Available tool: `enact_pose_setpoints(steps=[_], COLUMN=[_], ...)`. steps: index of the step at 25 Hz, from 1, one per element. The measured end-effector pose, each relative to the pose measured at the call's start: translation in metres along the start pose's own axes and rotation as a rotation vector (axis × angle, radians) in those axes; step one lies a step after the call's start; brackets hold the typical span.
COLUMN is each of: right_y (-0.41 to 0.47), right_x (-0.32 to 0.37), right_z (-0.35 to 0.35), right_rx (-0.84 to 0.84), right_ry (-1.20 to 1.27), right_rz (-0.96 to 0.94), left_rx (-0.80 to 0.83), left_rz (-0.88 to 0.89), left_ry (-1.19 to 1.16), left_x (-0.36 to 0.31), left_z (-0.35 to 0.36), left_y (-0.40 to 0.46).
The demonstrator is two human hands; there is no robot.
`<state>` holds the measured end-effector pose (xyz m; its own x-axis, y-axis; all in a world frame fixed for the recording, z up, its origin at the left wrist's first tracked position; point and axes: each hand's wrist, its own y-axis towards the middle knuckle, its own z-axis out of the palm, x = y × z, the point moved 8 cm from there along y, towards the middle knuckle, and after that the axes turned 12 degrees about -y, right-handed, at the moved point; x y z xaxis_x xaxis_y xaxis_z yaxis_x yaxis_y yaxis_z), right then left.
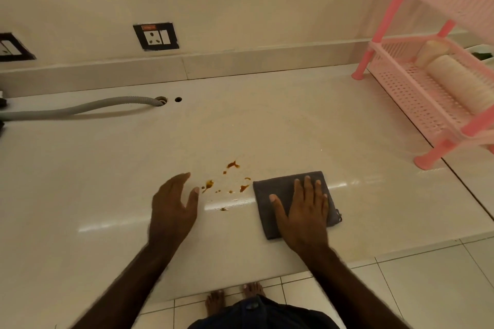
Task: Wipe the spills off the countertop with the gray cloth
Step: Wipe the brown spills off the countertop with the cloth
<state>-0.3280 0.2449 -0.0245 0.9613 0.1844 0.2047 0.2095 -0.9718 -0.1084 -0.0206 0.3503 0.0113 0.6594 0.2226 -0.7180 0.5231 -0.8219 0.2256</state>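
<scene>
With the right hand pressed flat, fingers spread, on the folded gray cloth at lower centre-right of the frame, the wipe should sweep left across the brown spills on the countertop, while the left hand, open with fingers loosely together, stays clear.

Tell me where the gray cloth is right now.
In the head view, the gray cloth lies flat on the countertop under the right hand, just right of the brown spills.

Table: glossy, smooth, cream stone-like. Cloth: matt gray fabric. Rack: pink perforated plastic. Hose: ribbed gray plastic.
</scene>
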Motion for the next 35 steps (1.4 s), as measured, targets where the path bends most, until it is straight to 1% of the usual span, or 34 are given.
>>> enact_pose_setpoints(steps=[3,6,8,10,12,14,16,18,19,21,22,23,26,28,30,32,35], right_y=[0.021,0.047,0.045,0.022,0.006,0.021,0.052,0.077,0.082,0.079,0.069,0.055,0.035,0.056,0.095,0.135,0.159], right_x=[0.006,0.024,0.035,0.032,0.010,-0.015,-0.020,-0.002,0.009,0.016,0.014,0.012,-0.009,-0.027,-0.035,-0.018,0.046], right_z=[0.004,0.009,0.015,0.019,0.018,0.013,0.007,0.006,0.004,0.000,0.003,0.007,0.018,0.014,0.003,-0.002,0.008], right_rx=[-0.067,-0.010,0.008,0.038,0.091,0.103,0.146,0.204,0.189,0.089,0.054,0.033,0.036,0.068,0.058,0.066,0.098], right_ry=[-0.040,-0.108,-0.157,-0.213,-0.270,-0.324,-0.328,-0.230,-0.129,0.068,0.075,0.023,-0.144,-0.191,-0.222,-0.228,-0.270], right_rz=[0.025,-0.050,-0.190,-0.364,-0.504,-0.579,-0.585,-0.550,-0.489,-0.238,-0.145,-0.120,-0.258,-0.320,-0.302,-0.303,-0.449], left_rx=[0.037,0.088,0.122,0.141,0.144,0.141,0.137,0.144,0.147,0.153,0.150,0.143,0.123,0.118,0.117,0.115,0.122], left_rz=[-0.113,-0.213,-0.232,-0.234,-0.235,-0.227,-0.225,-0.230,-0.232,-0.231,-0.230,-0.229,-0.224,-0.225,-0.223,-0.220,-0.223], left_ry=[0.207,0.258,0.295,0.326,0.332,0.328,0.315,0.292,0.287,0.286,0.289,0.294,0.313,0.317,0.318,0.320,0.320], left_x=[0.051,0.078,0.080,0.080,0.081,0.082,0.082,0.083,0.083,0.084,0.084,0.084,0.084,0.084,0.084,0.082,0.083], left_z=[-0.007,-0.008,-0.004,-0.002,-0.001,-0.001,-0.001,-0.001,0.000,0.000,0.000,0.000,0.000,0.000,-0.001,0.000,0.000], left_y=[0.004,0.004,0.006,0.008,0.007,0.007,0.008,0.008,0.008,0.007,0.007,0.007,0.008,0.008,0.009,0.008,0.007])
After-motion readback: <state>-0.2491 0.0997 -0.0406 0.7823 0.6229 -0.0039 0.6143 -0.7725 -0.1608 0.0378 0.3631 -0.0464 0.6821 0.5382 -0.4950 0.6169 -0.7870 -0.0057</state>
